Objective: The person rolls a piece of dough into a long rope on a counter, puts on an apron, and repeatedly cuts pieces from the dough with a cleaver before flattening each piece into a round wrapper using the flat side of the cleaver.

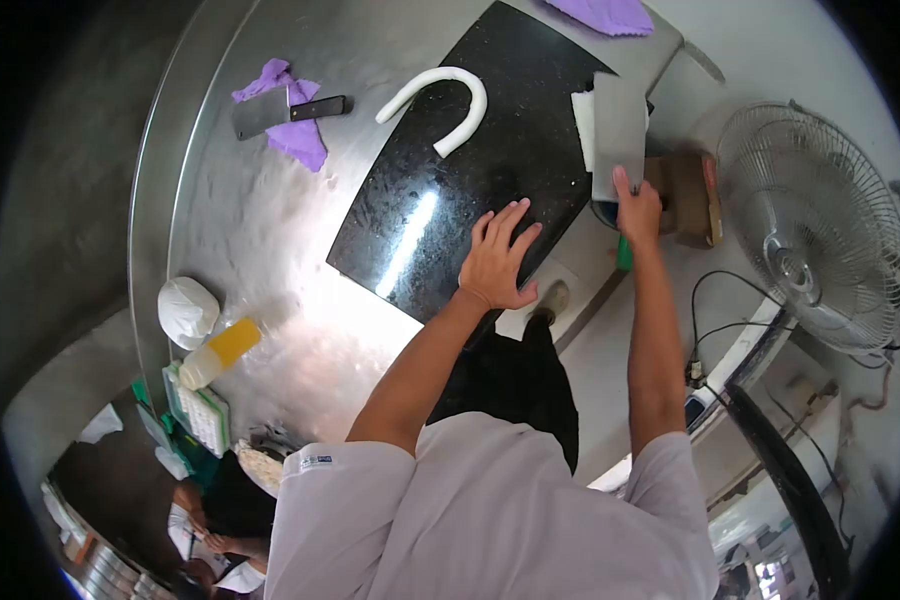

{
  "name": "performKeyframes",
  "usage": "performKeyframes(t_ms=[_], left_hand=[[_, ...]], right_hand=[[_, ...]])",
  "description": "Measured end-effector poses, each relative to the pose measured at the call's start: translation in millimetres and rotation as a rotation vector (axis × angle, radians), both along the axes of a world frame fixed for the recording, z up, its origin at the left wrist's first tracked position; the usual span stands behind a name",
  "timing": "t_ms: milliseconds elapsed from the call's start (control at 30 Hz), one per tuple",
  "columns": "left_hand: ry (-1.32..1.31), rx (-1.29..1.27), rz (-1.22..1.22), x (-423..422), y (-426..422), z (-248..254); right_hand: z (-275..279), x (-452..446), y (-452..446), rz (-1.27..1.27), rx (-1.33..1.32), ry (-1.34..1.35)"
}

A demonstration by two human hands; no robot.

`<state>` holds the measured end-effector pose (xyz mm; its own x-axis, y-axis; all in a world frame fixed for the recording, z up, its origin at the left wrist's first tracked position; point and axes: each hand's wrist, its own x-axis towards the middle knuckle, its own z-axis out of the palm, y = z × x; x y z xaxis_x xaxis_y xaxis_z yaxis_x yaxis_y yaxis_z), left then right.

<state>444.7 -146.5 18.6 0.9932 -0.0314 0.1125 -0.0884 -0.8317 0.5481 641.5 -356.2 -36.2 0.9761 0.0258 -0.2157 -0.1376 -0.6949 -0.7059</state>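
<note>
My right hand [638, 212] is wrapped round the green handle of a cleaver [620, 130] with a broad, pale rectangular blade. The blade is held at the right edge of a glossy black board [390, 220]. A white piece [582, 125] shows beside the blade; its kind is unclear. My left hand [495, 262] rests on the near right edge of the board, fingers spread, holding nothing. A white dough rope [470, 85], bent like a hook, lies across the board's far left edge, with one end over the metal table.
On the metal table [300, 230] a second cleaver [262, 114] lies on a purple cloth [310, 150]. A yellow-filled bottle [220, 352] and a white bundle [187, 312] stand left. Right are a cardboard box [692, 200] and a fan [810, 230]. Another person [215, 540] is lower left.
</note>
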Motion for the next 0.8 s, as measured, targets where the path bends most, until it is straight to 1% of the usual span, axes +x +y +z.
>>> performKeyframes(t_ms=[33, 67, 133, 200, 233, 267, 300, 333, 367, 433, 500, 533, 567, 633, 667, 700, 733, 767, 800], left_hand=[[-0.006, -0.003, 0.005, -0.9, 0.1, 1.0], [-0.011, -0.015, 0.007, -3.2, -0.6, 1.3], [-0.039, -0.043, -0.027, -1.4, 0.9, 4.7], [-0.047, -0.043, -0.036, 1.7, 0.2, 8.2], [-0.042, -0.038, -0.048, -0.9, -0.8, 10.6], [-0.108, 0.018, -0.041, 0.3, 0.2, 14.1], [-0.128, 0.011, -0.052, 10.6, 6.1, 14.0], [-0.146, -0.305, 0.009, 21.1, 13.9, 11.1], [-0.143, -0.626, 0.067, 27.5, 20.4, 7.2], [-0.095, -0.816, 0.076, 53.7, 39.0, 45.8], [-0.237, -0.551, 0.186, 65.9, 42.0, 70.8], [-0.273, -0.458, 0.276, 63.9, 34.4, 69.1], [-0.282, -0.461, 0.268, 49.3, 24.3, 65.8], [-0.344, 0.117, 0.236, 8.4, 3.9, 48.1], [-0.352, 0.118, 0.228, -7.2, 3.7, 27.2], [-0.300, -0.003, 0.071, -23.8, 10.5, 3.2], [-0.255, -0.120, -0.086, -28.1, 21.2, -6.2], [-0.270, -0.118, -0.101, -24.8, 37.4, 7.6], [-0.117, -0.243, -0.103, -27.8, 56.1, 30.8]], right_hand=[[4.9, -11.6, -4.9, 0.010, -0.002, -0.065], [8.7, -33.2, -11.9, 0.013, -0.014, -0.070], [24.8, -87.7, -21.2, -0.089, 0.209, -0.113], [4.9, -147.2, -51.0, -0.185, 0.220, 0.047], [-10.5, -183.9, -70.2, -0.194, 0.178, 0.028], [-22.8, -216.4, -86.9, -0.197, 0.138, 0.003], [-29.0, -250.0, -101.6, -0.267, 0.106, 0.050], [-26.9, -284.0, -116.4, -0.339, 0.073, 0.100], [-16.3, -313.3, -128.3, -0.370, 0.096, 0.154], [9.4, -365.8, -145.1, -0.420, 0.102, 0.220], [30.5, -397.3, -149.7, -0.496, 0.118, 0.259], [30.1, -411.4, -154.3, -0.503, 0.120, 0.247], [29.0, -423.7, -158.9, -0.518, 0.148, 0.245], [23.8, -424.6, -159.2, -0.535, 0.187, 0.227], [26.3, -424.1, -154.2, -0.517, 0.150, 0.223], [31.9, -423.6, -149.9, -0.498, 0.111, 0.219], [39.3, -415.8, -142.4, -0.464, 0.111, 0.226], [33.0, -408.0, -142.3, -0.475, 0.119, 0.211], [25.7, -406.3, -143.3, -0.387, 0.079, 0.149]])
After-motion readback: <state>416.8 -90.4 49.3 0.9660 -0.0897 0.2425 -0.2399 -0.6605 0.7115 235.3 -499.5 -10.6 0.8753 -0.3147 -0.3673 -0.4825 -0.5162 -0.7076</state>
